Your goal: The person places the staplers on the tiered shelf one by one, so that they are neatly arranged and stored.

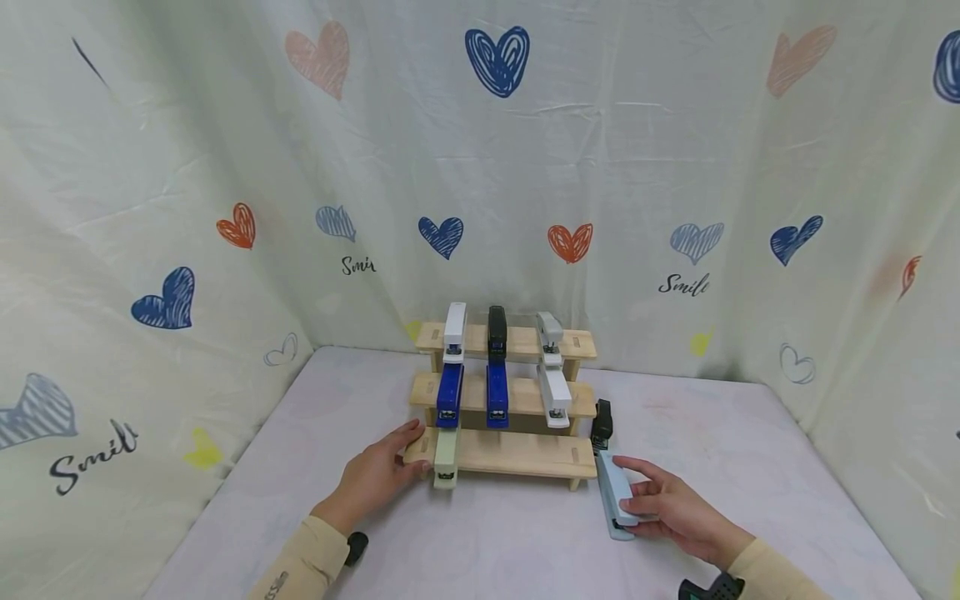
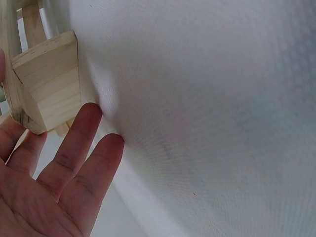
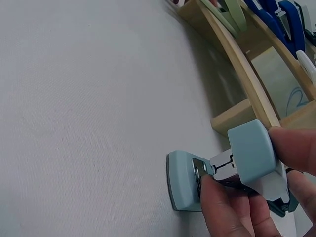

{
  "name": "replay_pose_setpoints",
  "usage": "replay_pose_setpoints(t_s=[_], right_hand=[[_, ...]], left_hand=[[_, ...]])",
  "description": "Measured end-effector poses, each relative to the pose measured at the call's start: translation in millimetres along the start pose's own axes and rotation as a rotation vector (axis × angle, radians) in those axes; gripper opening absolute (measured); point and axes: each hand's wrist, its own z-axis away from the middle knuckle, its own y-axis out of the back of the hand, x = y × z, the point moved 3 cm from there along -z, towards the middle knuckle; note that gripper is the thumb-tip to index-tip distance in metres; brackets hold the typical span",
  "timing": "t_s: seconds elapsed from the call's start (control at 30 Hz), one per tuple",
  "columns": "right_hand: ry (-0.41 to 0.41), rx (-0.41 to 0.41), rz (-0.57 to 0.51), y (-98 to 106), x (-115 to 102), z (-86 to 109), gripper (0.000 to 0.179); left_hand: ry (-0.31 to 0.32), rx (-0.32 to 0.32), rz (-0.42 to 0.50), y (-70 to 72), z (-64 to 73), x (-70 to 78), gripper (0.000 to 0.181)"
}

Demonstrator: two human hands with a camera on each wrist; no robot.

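My right hand (image 1: 678,508) grips a light blue stapler (image 1: 615,492) beside the right end of a three-tier wooden stand (image 1: 525,454). In the right wrist view, the stapler's top arm (image 3: 252,148) is lifted from its base (image 3: 183,180), with my fingers between them. My left hand (image 1: 378,479) holds the left end of the stand's bottom shelf; in the left wrist view, two fingers extend past its wooden end (image 2: 54,79). A pale green stapler (image 1: 446,458) lies on that bottom shelf, close to my left thumb.
The middle shelf bears two blue staplers, left (image 1: 450,396) and centre (image 1: 497,394), and a white one (image 1: 555,396). On top are white (image 1: 454,329), black (image 1: 497,329) and grey-white (image 1: 550,333) staplers. Another black stapler (image 1: 602,421) stands right of the stand. A patterned curtain (image 1: 525,183) hangs behind.
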Motion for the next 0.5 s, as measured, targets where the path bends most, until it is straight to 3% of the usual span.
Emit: replay_pose_setpoints(t_s=[0.5], right_hand=[[0.051,0.015,0.083,11,-16,14.3,0.077]], left_hand=[[-0.001,-0.002,0.001,0.6,0.7,0.7,0.064]])
